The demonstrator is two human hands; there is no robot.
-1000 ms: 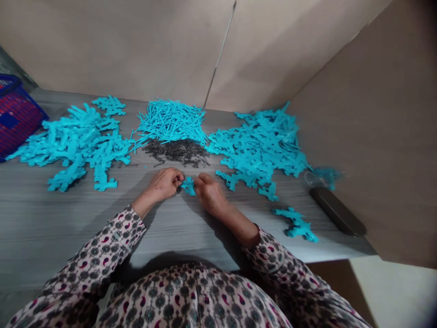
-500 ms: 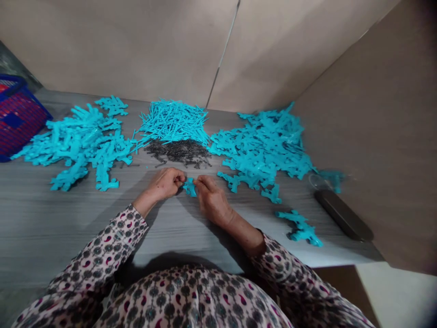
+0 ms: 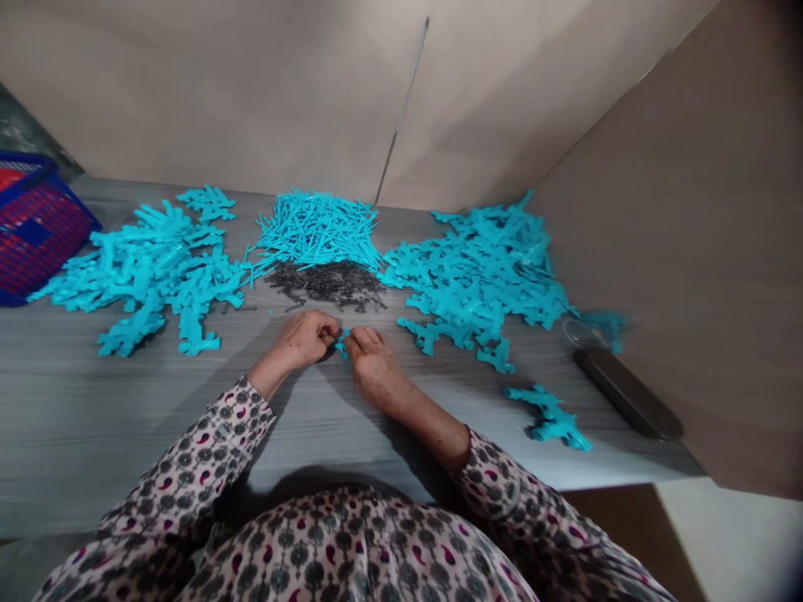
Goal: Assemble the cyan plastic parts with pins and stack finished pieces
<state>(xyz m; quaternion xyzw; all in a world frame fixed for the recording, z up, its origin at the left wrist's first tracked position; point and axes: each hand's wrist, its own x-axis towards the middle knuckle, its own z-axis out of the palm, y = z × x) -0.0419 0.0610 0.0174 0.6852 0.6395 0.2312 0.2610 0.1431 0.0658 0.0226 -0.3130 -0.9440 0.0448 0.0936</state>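
Observation:
A small turquoise plastic piece (image 3: 342, 344) sits between my two hands, mostly covered by fingers. My left hand (image 3: 309, 338) is closed, its thumb and fingertips pinched at the piece's left end. On the other side my right hand (image 3: 376, 368) has its fingers closed over the right part. Just beyond my hands lies a heap of small dark pins (image 3: 329, 283). Behind that is a pile of thin turquoise sticks (image 3: 319, 226). Larger turquoise moulded pieces, shaped like toy guns, form a left pile (image 3: 141, 263) and a right pile (image 3: 483, 267).
A blue basket (image 3: 43, 226) with red contents stands at the far left. At the right lie a dark elongated case (image 3: 627, 393) and a separate turquoise toy-gun piece (image 3: 550, 416). Panels rise behind the grey table (image 3: 156, 426) and along its right side.
My right hand has shifted left, closer to my left hand, and now covers more of the turquoise piece. My left hand keeps its pinch. The view has shifted slightly.

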